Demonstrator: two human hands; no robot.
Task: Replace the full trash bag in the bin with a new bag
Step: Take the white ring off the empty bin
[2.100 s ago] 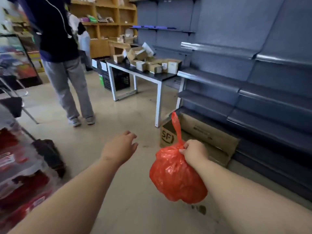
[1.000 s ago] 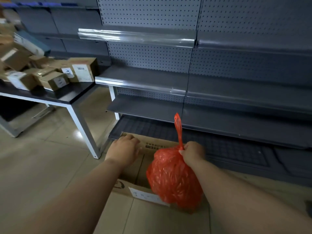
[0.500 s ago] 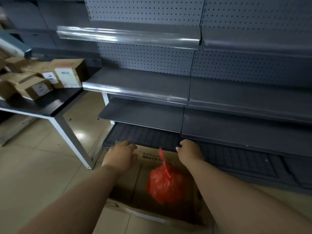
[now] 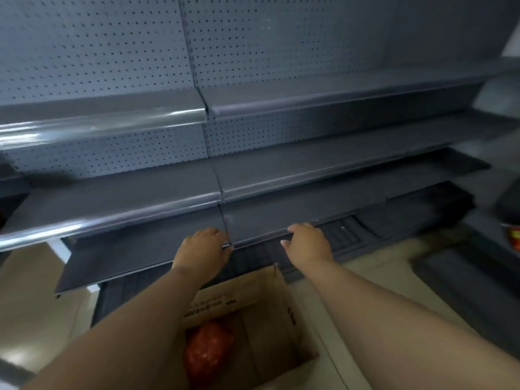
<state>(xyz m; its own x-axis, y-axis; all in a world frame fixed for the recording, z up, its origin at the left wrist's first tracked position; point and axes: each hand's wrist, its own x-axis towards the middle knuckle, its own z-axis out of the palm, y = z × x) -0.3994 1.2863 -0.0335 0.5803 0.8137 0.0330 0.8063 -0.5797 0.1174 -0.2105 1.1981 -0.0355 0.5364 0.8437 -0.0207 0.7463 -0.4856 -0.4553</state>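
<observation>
A big grey metal rack of shelves [image 4: 135, 198] fills most of the view. Its back wall [image 4: 98, 52] is full of tiny holes. The front edges of the shelves are shiny on the left side. At the very bottom of the rack lies a dark mat with ridges [image 4: 343, 232]. The floor [image 4: 31, 280] is made of pale, smooth tiles. At the far right edge a small red and yellow thing [image 4: 514, 240] peeks in, too blurry to tell what it is. On the floor in front of the rack stands an open brown cardboard box [image 4: 242, 294] with some print on its inner flap. The red trash bag [image 4: 208, 347] lies down inside this box, near its left side, and no hand touches it. Both bare arms reach out forward over the box. The left hand [image 4: 203, 249] is palm down with its fingers bent a little, right at the edge of the lowest shelf. The right hand [image 4: 308, 244] is beside it, a bit apart, also palm down with loose fingers. Both hands hold nothing. I cannot tell if the fingers touch the shelf.
</observation>
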